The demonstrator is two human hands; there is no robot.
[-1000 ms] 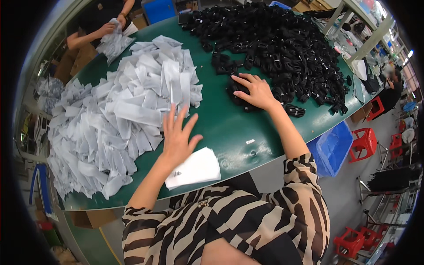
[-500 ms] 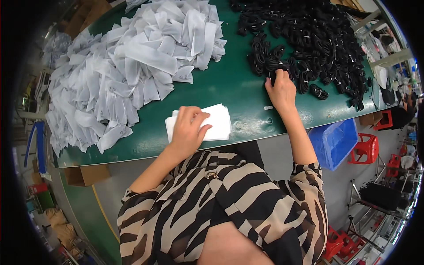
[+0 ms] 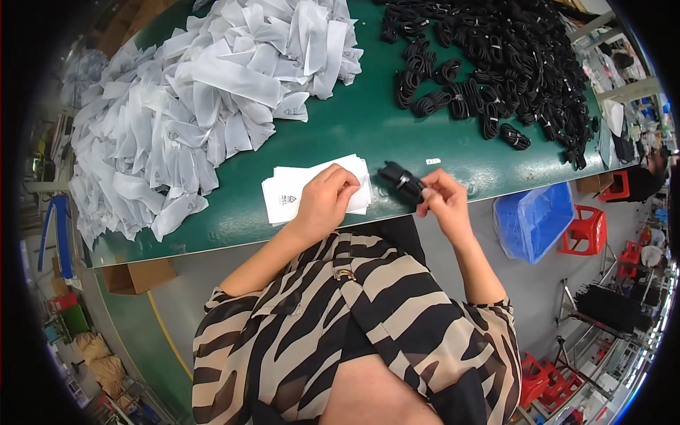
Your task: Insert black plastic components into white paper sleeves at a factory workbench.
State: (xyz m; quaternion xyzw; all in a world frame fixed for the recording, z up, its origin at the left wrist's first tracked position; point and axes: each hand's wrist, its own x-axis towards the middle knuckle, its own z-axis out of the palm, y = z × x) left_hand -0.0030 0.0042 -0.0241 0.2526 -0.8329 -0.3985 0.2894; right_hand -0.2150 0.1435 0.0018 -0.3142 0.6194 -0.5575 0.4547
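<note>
A stack of flat white plastic bags (image 3: 280, 185) lies near the table's front edge. My left hand (image 3: 326, 202) rests over its right part, thumb and fingertips pinched together on a bag at the top; the exact grip is partly hidden by the fingers. To the right of the stack, my right hand (image 3: 446, 202) holds a black coiled cable (image 3: 400, 178) by its near end, between thumb and fingers. The coil is bundled, tilted toward the stack and slightly blurred, held apart from the bags.
A large heap of filled whitish bags (image 3: 227, 78) covers the table's left side. Many black coiled cables (image 3: 496, 53) spread over the far right. A small white label (image 3: 433, 161) lies on the green table (image 3: 333, 127). Below the right edge stands a blue lined bin (image 3: 535, 219), beside red stools (image 3: 584, 230).
My right hand has drawn a coiled cable from the pile toward me and left, close to the bag stack. My left hand has shifted right across the stack, its fingers now pinched.
</note>
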